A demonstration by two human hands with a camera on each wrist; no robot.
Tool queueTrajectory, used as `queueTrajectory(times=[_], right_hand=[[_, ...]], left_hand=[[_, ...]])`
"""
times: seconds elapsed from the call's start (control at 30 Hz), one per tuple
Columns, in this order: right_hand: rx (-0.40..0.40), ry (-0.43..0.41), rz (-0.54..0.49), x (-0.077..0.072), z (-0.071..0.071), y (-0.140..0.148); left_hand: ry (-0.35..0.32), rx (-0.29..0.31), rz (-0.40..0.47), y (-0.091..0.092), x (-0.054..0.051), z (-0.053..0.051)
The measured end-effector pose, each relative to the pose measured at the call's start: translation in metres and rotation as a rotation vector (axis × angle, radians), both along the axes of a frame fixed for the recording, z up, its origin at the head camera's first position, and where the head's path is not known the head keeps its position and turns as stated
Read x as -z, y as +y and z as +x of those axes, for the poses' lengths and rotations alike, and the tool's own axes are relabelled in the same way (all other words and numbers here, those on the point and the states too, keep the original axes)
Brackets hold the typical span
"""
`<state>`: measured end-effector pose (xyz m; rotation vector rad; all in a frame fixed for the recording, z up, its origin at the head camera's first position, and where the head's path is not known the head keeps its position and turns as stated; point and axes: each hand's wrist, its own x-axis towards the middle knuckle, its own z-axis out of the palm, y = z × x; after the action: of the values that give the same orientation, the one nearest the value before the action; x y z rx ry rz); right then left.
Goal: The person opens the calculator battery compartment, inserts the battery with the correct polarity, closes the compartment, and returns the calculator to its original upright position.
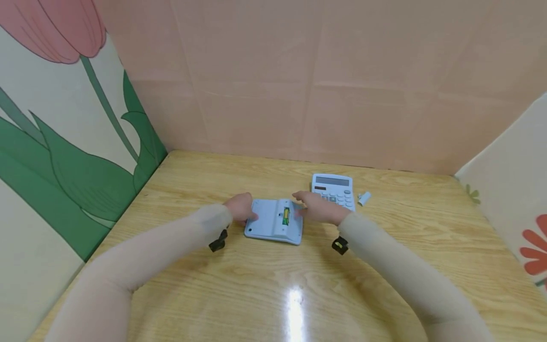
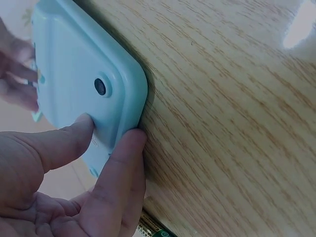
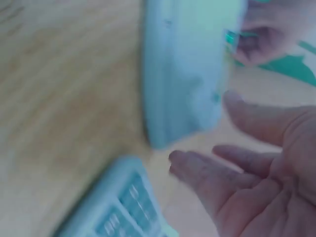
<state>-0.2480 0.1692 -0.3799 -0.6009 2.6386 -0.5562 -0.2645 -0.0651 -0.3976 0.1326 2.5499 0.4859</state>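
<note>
A light blue calculator (image 1: 267,218) lies face down on the wooden table, its battery compartment (image 1: 286,216) uncovered with a green and yellow battery inside. My left hand (image 1: 240,207) grips its left end, thumb on the back and fingers along the edge. By the right end is my right hand (image 1: 318,207); in the right wrist view its fingers are apart from the calculator, with nothing between them. A green and gold battery (image 2: 154,228) on the table is partly hidden behind the left fingers.
Another calculator (image 1: 332,182) lies face up behind the right hand, partly covered by it. A small light blue piece (image 1: 364,198), which looks like a battery cover, is to its right. Walls (image 1: 273,95) border the table at the back and sides.
</note>
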Motion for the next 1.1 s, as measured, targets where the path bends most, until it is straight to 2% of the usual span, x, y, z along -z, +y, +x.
queueTrajectory(times=[0.17,0.27,0.4,0.5,0.63,0.83,0.97,1.1], right_hand=[[-0.007,0.073,-0.182,-0.021,-0.002,0.028],[0.010,0.078,-0.303,-0.029,-0.006,0.052],[0.087,0.061,-0.410,-0.037,-0.013,0.084],[0.164,0.105,-0.420,-0.039,-0.019,0.108],[0.255,0.158,-0.370,-0.034,-0.025,0.138],[0.355,0.125,-0.216,-0.015,-0.030,0.174],[0.376,0.095,-0.097,-0.001,-0.034,0.189],[0.371,0.028,0.023,0.006,-0.033,0.194]], left_hand=[[-0.013,-0.009,0.003,-0.001,0.002,-0.002],[-0.009,-0.010,0.001,-0.001,0.003,-0.003],[0.001,-0.003,0.004,-0.002,0.004,-0.002],[0.005,0.004,0.005,-0.001,0.002,-0.001],[0.011,0.016,-0.002,0.001,0.000,0.001],[0.022,0.021,-0.018,0.003,0.000,0.003],[0.034,0.031,-0.017,0.004,0.000,0.004],[0.047,0.044,-0.011,0.005,0.000,0.004]])
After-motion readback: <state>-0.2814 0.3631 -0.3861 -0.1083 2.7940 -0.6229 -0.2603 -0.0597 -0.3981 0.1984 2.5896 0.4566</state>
